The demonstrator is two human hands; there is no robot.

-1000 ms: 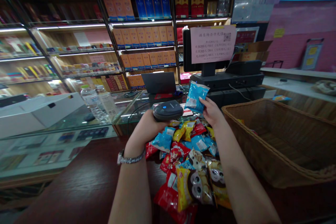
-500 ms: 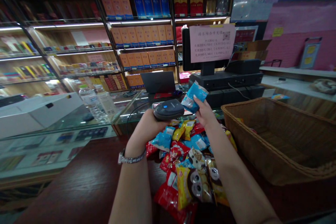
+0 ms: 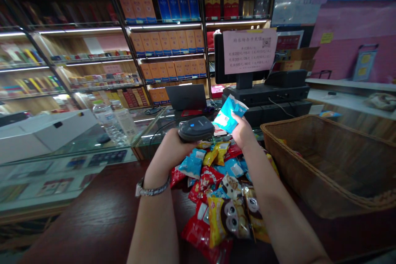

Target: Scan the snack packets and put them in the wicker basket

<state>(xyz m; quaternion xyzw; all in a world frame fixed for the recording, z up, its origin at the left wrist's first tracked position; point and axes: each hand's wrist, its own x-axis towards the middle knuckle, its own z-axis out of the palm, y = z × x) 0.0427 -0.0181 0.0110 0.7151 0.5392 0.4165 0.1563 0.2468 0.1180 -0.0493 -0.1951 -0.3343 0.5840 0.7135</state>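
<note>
My left hand (image 3: 171,148) is wrapped round a dark handheld barcode scanner (image 3: 196,128) with a blue button on top, a silver watch on that wrist. My right hand (image 3: 243,132) grips a small blue snack packet (image 3: 229,114) and holds it tilted right beside the scanner's head. Below both hands a heap of snack packets (image 3: 222,198) in red, blue and yellow lies on the dark wooden counter (image 3: 93,218).
A large wicker basket (image 3: 328,165) stands on the counter at the right. Behind are a till with a monitor (image 3: 247,57) bearing a pink notice, a glass display case (image 3: 93,144) with a water bottle (image 3: 107,119) and white box, and shelves of cartons.
My right hand has turned and shifted the blue packet closer to the scanner's head. The scanner has risen slightly. The heap and basket have not moved.
</note>
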